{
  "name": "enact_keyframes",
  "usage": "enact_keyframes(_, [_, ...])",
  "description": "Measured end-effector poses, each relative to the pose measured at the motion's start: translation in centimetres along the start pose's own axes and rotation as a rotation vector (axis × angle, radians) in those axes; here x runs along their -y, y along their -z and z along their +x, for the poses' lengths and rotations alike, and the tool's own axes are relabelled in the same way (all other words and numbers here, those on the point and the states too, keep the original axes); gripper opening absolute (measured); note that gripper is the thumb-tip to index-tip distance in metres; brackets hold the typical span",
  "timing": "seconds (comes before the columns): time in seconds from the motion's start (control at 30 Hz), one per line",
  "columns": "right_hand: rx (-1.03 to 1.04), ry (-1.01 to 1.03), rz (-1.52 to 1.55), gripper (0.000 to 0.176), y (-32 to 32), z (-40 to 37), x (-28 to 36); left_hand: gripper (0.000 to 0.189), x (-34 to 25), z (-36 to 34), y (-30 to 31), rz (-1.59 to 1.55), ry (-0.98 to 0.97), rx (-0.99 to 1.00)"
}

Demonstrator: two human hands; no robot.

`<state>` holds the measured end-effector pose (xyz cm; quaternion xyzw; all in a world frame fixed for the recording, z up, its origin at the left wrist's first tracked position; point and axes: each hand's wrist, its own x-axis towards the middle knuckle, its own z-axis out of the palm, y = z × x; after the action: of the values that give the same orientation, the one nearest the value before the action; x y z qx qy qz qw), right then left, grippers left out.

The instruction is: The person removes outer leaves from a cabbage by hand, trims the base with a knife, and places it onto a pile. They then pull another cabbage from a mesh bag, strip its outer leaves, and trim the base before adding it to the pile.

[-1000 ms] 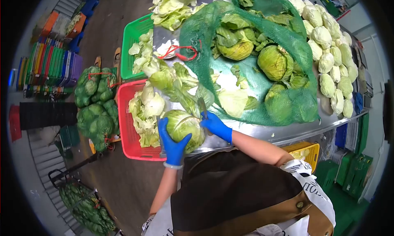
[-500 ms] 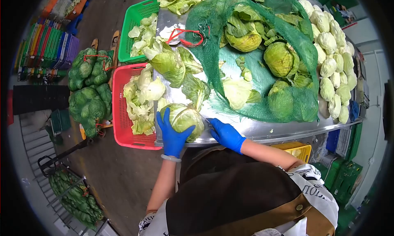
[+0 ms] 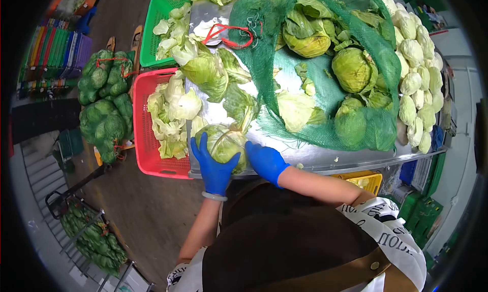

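A green cabbage [image 3: 222, 139] with loose outer leaves lies at the near edge of the metal table [image 3: 315, 160]. My left hand [image 3: 216, 169], in a blue glove, grips its near left side with thumb and fingers spread around it. My right hand [image 3: 266, 163], also gloved in blue, is at the cabbage's right side with its fingers curled; what they hold, if anything, is hidden. Just beyond the cabbage lies a loose green leaf [image 3: 240, 106]. Farther off, another leafy piece [image 3: 206, 76] rests near the table's left edge.
A green mesh bag [image 3: 267, 63] with several cabbages [image 3: 353, 71] spreads over the table. Trimmed pale cabbages [image 3: 412, 81] are heaped at right. Red [image 3: 145, 162] and green [image 3: 151, 40] baskets with leaves stand at left. A yellow crate [image 3: 373, 182] is below the table edge.
My right hand has moved left, closer against the cabbage. The cabbage has turned, so its leafy stem side shows more at the top. My left hand keeps its grip.
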<state>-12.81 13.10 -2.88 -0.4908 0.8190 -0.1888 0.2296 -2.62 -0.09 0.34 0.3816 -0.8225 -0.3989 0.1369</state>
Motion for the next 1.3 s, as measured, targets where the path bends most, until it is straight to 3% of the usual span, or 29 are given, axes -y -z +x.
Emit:
enact_keyframes(0.27, [0.127, -0.116, -0.068, 0.016, 1.1, 1.7, 0.2, 0.097, -0.3, 1.2, -0.2, 0.040, -0.008, -0.022])
enact_keyframes(0.47, [0.130, -0.173, -0.072, 0.013, 0.6, 1.2, 0.2, 0.088, 4.2, 4.7, 1.2, 0.033, -0.052, 0.091])
enact_keyframes(0.53, [0.100, -0.147, -0.090, 0.014, -1.6, 3.9, -0.2, 0.081, 8.8, 8.9, 2.6, -0.568, 0.300, 0.289])
enact_keyframes(0.57, [0.086, -0.121, -0.102, 0.016, -3.0, 5.6, -0.6, 0.072, 6.4, 10.3, 4.8, -0.637, 0.545, 0.375])
enact_keyframes(0.6, [0.067, -0.094, -0.116, 0.018, -3.8, 7.0, -0.9, 0.069, 6.7, 11.5, 5.8, -0.697, 0.609, 0.416])
enact_keyframes(0.67, [0.042, -0.083, -0.109, 0.018, -4.2, 7.7, -1.3, 0.070, 6.2, 12.3, 5.8, -0.514, 0.572, 0.400])
enact_keyframes(0.73, [0.047, -0.093, -0.113, 0.018, -4.7, 7.3, -2.7, 0.073, 4.6, 11.4, 5.2, -0.506, 0.653, 0.362])
enact_keyframes(0.77, [0.139, -0.167, -0.170, 0.021, -5.8, 6.8, -3.4, 0.081, 8.2, 10.7, 3.1, -0.556, 0.419, 0.322])
enact_keyframes(0.8, [0.103, -0.114, -0.117, 0.021, -6.6, 6.1, -3.8, 0.086, 9.5, 9.5, 1.8, -0.499, 0.268, 0.300])
enact_keyframes(0.87, [0.028, 0.024, -0.014, 0.022, -7.4, 5.5, -4.9, 0.089, 7.9, 6.9, 2.0, -0.323, 0.109, 0.208])
enact_keyframes(0.9, [0.150, -0.234, 0.179, 0.024, -8.1, 6.0, -5.5, 0.089, 7.4, 6.0, 2.6, -0.482, 0.194, 0.218])
enact_keyframes(1.0, [0.487, -0.427, 0.642, 0.028, -1.5, 5.8, -2.3, 0.092, 6.9, 3.1, 3.3, -0.920, 0.481, -0.204])
enact_keyframes(1.1, [0.466, -0.418, 0.875, 0.038, -0.8, 5.3, 0.0, 0.094, 4.8, 0.3, 2.1, -0.877, 0.674, -0.452])
enact_keyframes(1.2, [0.474, -0.443, 0.946, 0.042, 0.7, 6.5, 2.5, 0.099, 6.0, -0.2, -0.1, -0.759, 0.520, -0.633])
enact_keyframes(1.27, [0.494, -0.452, 1.089, 0.039, -0.4, 8.4, 1.8, 0.095, 8.3, 0.0, -0.1, -0.771, 0.447, -0.632])
enact_keyframes(1.3, [0.521, -0.517, 1.347, 0.031, -0.4, 9.1, 1.3, 0.092, 9.3, 0.1, 0.2, -0.781, 0.410, -0.598])
